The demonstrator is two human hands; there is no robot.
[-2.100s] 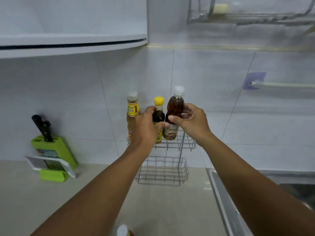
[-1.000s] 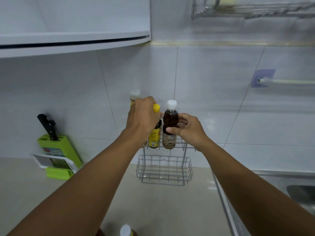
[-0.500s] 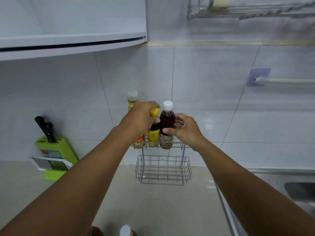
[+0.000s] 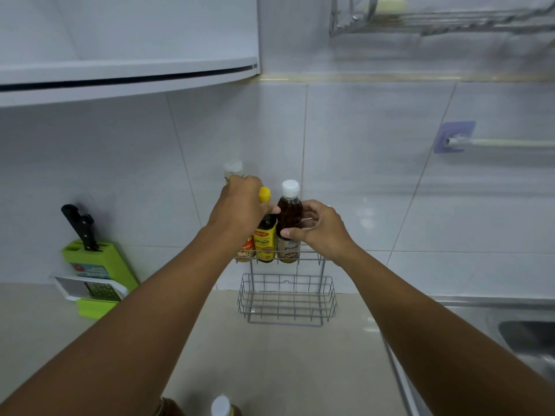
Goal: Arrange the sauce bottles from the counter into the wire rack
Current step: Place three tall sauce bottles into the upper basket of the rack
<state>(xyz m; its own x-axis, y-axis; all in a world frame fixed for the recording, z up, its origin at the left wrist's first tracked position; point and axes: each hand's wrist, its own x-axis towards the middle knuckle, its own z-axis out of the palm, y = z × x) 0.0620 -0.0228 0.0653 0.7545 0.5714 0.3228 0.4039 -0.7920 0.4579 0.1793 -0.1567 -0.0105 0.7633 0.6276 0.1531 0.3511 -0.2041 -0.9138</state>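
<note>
A two-tier wire rack (image 4: 286, 301) stands on the counter against the tiled wall. Three bottles stand upright in its upper tier: a tall one with a pale cap (image 4: 232, 169), a yellow-capped dark bottle (image 4: 265, 235) and a white-capped brown bottle (image 4: 289, 211). My left hand (image 4: 240, 205) wraps the yellow-capped bottle's neck and hides most of the tall one. My right hand (image 4: 318, 226) holds the brown bottle's side. The lower tier holds nothing. Another white-capped bottle (image 4: 220, 406) and a brown one (image 4: 171, 408) peek in at the bottom edge.
A green knife block (image 4: 96, 262) with a black-handled knife and a grater stands at the left by the wall. A steel sink (image 4: 525, 337) lies to the right. A cupboard (image 4: 129, 40) overhangs at upper left, a dish rack (image 4: 435, 16) at upper right.
Both bottles came down from above the rack into its upper tier and now stand beside the tall bottle. My hands stay on them.
</note>
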